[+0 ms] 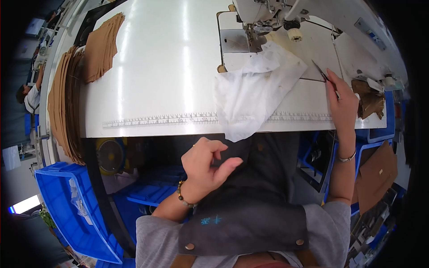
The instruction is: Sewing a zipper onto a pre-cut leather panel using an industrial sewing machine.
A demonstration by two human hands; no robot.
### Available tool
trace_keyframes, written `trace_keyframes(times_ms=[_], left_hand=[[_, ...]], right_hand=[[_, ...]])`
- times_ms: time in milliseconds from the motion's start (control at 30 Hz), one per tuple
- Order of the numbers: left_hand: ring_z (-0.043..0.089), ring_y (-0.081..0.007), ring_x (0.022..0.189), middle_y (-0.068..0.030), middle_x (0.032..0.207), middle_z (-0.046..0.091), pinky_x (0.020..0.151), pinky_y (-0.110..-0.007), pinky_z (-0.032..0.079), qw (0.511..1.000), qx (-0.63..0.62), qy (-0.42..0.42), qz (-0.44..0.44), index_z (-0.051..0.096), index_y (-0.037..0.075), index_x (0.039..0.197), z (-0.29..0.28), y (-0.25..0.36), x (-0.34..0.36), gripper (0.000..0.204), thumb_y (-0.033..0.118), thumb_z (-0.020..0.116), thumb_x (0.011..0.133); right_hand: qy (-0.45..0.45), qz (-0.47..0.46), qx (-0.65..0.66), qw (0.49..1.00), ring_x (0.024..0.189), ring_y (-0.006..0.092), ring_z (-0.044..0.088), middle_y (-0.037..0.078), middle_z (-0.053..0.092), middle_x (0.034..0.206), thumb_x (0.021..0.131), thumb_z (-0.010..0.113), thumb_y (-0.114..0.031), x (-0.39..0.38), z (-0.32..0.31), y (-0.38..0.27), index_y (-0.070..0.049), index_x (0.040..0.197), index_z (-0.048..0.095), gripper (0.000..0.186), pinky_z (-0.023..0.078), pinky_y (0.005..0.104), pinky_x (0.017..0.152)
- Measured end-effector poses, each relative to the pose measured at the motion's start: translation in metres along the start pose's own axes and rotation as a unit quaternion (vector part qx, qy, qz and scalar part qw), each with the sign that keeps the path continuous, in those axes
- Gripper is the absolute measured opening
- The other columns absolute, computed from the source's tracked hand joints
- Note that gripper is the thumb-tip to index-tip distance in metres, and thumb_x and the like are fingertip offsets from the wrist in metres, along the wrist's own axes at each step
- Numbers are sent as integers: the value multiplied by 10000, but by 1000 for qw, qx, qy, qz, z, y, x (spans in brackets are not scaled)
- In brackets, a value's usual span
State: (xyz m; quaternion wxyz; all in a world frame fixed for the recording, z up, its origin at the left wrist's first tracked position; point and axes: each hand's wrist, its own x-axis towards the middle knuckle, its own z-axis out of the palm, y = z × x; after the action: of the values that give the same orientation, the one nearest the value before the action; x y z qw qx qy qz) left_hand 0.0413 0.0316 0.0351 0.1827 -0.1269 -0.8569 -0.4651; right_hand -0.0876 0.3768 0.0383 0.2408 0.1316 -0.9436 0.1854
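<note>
My left hand (205, 165) hovers just in front of the table's edge. Its fingers are bent, the thumb stands apart from them, and nothing is in it. At the right of the table, my right hand (343, 100) is closed around a small pair of scissors (320, 70), whose dark pointed blades stick out toward the upper left. Between the two hands lies a thin white cloth (259, 89), crumpled, with its lower corner hanging over the front edge. Its upper end reaches the needle area of a white sewing machine (263, 27); whether the presser foot holds it is unclear.
A printed ruler strip (178, 119) runs along the front of the white table (152, 76). Stacks of brown cut pieces (103, 49) lie at the left. Brown scraps (371, 98) sit beyond my right hand. A blue bin (76, 210) stands at the lower left; a co-worker (31, 96) appears far left.
</note>
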Motion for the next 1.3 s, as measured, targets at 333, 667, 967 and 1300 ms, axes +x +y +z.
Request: trace_keyframes(times_ms=[333, 667, 967, 1300], left_hand=[[408, -14, 452, -38, 614, 675, 449, -203, 279, 844, -346, -95, -399, 798, -32, 946, 28, -3, 2, 333, 264, 668, 1028], [588, -22, 648, -9, 790, 735, 590, -190, 432, 793, -414, -66, -442, 792, -13, 997, 31, -1, -13, 137, 115, 770, 955], [539, 11, 646, 34, 733, 692, 556, -183, 382, 814, -389, -34, -429, 789, -7, 989, 41, 1, -12, 119, 103, 776, 945], [601, 9, 736, -7, 868, 773, 617, -179, 455, 823, -406, -62, -393, 784, -7, 1001, 45, 6, -19, 113, 96, 764, 958]], right_hand=[[-332, 328, 599, 651, 679, 25, 471, -8, 563, 921, 1099, 485, -192, -86, -36, -111, 23, 1397, 582, 380, 388, 186, 602], [-389, 455, 682, 419, 568, 3, 358, -26, 497, 855, 1139, 451, -302, -106, -9, -140, -21, 1261, 588, 335, 291, 183, 488], [-388, 462, 676, 423, 541, 34, 371, -5, 507, 838, 1133, 453, -293, -106, -16, -147, -53, 1233, 556, 280, 304, 206, 471], [-367, 468, 679, 431, 506, 29, 344, -1, 495, 781, 1135, 447, -318, -94, -4, -149, -41, 1188, 563, 305, 282, 202, 452]])
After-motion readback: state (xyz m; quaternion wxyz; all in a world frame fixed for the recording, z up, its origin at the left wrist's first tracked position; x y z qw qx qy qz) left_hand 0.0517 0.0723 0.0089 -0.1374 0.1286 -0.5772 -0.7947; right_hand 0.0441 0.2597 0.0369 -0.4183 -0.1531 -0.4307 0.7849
